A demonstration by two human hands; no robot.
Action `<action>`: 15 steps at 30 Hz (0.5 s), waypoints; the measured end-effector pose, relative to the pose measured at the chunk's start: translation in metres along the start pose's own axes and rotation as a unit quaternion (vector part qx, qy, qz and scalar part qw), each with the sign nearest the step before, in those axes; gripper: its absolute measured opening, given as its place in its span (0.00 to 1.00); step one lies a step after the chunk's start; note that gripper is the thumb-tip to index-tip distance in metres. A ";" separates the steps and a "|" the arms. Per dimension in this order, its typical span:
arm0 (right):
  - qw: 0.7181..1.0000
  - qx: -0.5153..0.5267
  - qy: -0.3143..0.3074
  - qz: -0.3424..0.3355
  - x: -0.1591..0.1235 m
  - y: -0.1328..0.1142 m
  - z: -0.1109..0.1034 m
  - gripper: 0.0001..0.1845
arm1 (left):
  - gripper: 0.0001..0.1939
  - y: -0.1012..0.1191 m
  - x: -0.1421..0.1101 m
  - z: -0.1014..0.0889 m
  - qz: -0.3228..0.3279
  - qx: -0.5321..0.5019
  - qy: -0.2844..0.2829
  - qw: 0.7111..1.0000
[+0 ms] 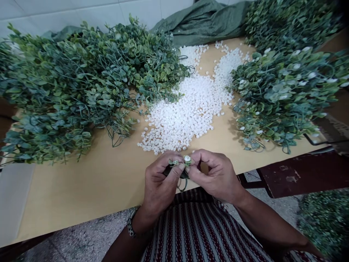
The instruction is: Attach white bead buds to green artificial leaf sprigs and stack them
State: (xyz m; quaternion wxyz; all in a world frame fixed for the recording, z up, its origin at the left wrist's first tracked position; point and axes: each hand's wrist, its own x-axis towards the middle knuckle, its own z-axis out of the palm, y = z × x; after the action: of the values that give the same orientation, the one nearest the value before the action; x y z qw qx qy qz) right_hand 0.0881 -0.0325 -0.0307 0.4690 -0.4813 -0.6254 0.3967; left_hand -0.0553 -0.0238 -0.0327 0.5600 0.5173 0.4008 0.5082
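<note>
My left hand (160, 180) and my right hand (216, 174) meet at the table's near edge, both pinched on one small green plastic sprig (178, 164). A tiny white flower bead (187, 158) sits on the sprig's tip between my fingertips. The sprig's stem hangs down between my hands. Just beyond my hands a spread of loose white beads (188, 109) lies on the tan tabletop (89, 182).
A big heap of plain green sprigs (73, 83) fills the left side. Another sprig heap (286, 83) dotted with white beads lies on the right. A green cloth (201, 22) is bunched at the back. A dark wooden bench (302, 173) stands to the right.
</note>
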 end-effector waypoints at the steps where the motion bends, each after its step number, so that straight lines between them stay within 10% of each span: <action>1: 1.000 -0.016 -0.001 -0.011 0.000 -0.001 0.000 0.08 | 0.07 0.002 -0.001 0.001 0.002 0.016 0.001 1.000; 15: 0.997 -0.071 0.032 0.027 -0.001 -0.002 -0.004 0.06 | 0.05 0.002 -0.006 0.007 -0.011 0.029 0.047 0.998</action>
State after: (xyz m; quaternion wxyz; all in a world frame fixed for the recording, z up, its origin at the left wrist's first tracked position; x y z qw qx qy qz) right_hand 0.0921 -0.0332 -0.0281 0.4418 -0.5428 -0.6236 0.3483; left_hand -0.0498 -0.0312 -0.0300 0.5306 0.5043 0.4467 0.5144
